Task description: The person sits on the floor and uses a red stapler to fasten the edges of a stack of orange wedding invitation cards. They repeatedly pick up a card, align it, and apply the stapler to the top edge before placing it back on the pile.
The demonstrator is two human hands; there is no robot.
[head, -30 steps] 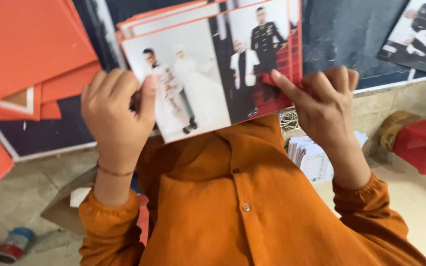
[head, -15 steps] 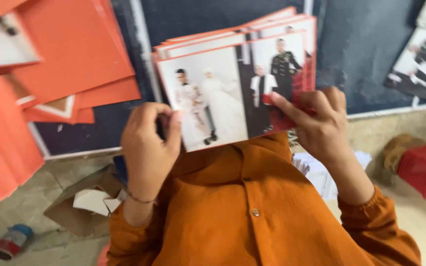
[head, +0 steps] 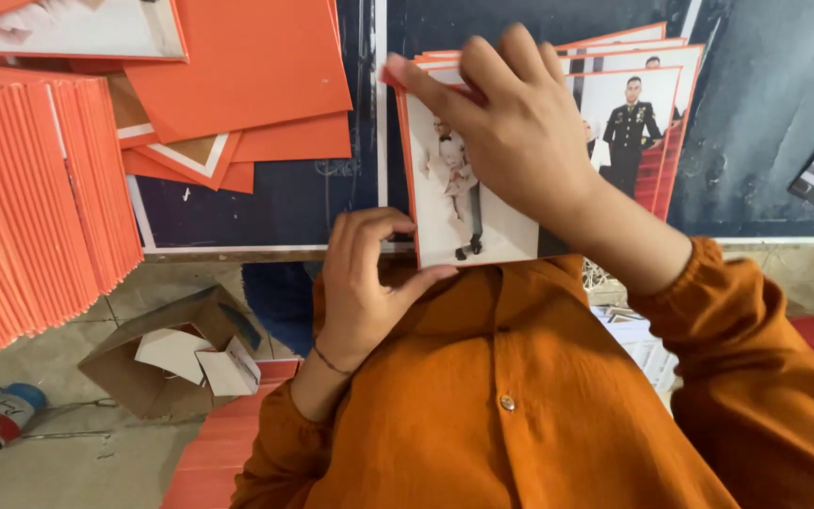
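While held over the dark board (head: pixel 765 113) | left hand (head: pixel 360 283) pinches photo stack (head: pixel 558 160) at near-left corner | right hand (head: pixel 520 132) lies spread across top photo, fingertips on far-left edge | orange folders (head: pixel 40 188) far left

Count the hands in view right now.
2. The left hand pinches the lower left corner of the photo stack; the right hand lies across its top sheet. No other hands show.

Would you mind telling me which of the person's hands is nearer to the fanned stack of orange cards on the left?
Left. The left hand pinches the photo stack's lower corner, closer to the fanned orange cards; the right hand lies over the photos, farther away.
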